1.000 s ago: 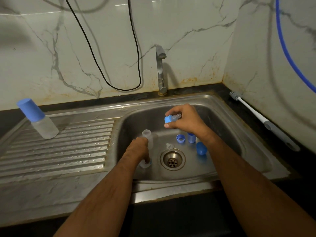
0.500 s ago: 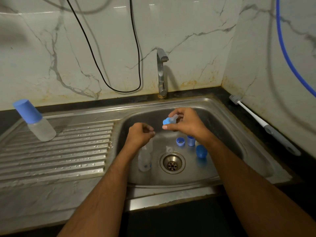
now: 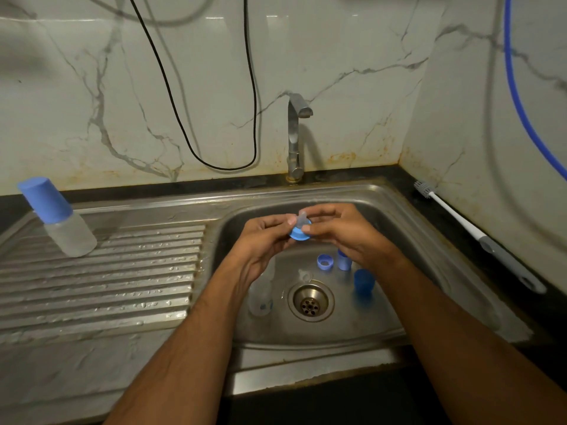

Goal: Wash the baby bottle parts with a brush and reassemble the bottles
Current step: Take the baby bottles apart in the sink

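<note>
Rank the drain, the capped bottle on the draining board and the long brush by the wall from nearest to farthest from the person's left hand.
From the left hand, in the head view:
1. Drain, just below it in the sink basin.
2. Capped bottle, far to the left on the draining board.
3. Brush, on the right counter by the wall.

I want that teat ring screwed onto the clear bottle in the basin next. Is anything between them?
Nothing solid. The ring with its teat is held above the sink; the clear bottle lies below, partly hidden under the left hand.
</note>
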`<move>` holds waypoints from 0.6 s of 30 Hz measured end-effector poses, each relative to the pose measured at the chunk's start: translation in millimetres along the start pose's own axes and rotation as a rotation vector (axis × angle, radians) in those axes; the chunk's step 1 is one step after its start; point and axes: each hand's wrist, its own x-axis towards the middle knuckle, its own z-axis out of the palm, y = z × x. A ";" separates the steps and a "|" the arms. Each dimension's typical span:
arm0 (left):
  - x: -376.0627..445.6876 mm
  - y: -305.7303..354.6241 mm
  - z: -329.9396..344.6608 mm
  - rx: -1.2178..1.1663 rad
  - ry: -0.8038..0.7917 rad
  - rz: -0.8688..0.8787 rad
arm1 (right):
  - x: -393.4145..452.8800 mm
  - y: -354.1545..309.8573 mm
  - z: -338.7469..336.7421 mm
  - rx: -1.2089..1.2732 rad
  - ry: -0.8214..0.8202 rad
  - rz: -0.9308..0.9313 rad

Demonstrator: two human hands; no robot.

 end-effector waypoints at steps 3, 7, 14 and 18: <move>4.8 -0.9 -1.3 -0.020 0.013 0.034 | 1.8 -4.2 -0.2 0.198 0.008 0.051; 8.1 -3.4 -5.9 0.028 0.033 0.059 | 6.3 -2.3 6.6 0.135 0.062 0.058; 7.0 -8.2 -5.1 0.114 0.086 0.063 | 7.7 0.9 13.1 -0.140 0.090 -0.012; 7.7 -9.5 -1.3 0.154 0.077 0.065 | 14.4 6.3 17.7 -0.322 0.128 -0.035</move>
